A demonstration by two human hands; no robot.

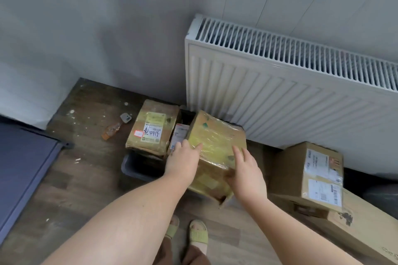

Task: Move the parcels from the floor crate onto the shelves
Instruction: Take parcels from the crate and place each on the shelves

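Observation:
A dark grey floor crate (137,169) stands on the wooden floor below the radiator. A taped cardboard parcel (215,135) is tilted above it, held from both sides: my left hand (183,161) presses its left face and my right hand (247,172) grips its right lower edge. A second brown parcel (151,129) with a handwritten label lies in the crate at the left. Between them shows a small white parcel (179,136), partly hidden. No shelf is clearly in view.
A white radiator (290,92) hangs on the wall right behind the crate. Two cardboard boxes (312,176) are stacked on the floor at the right. A small orange bottle (112,130) and litter lie at the left. A dark panel (23,168) fills the far left.

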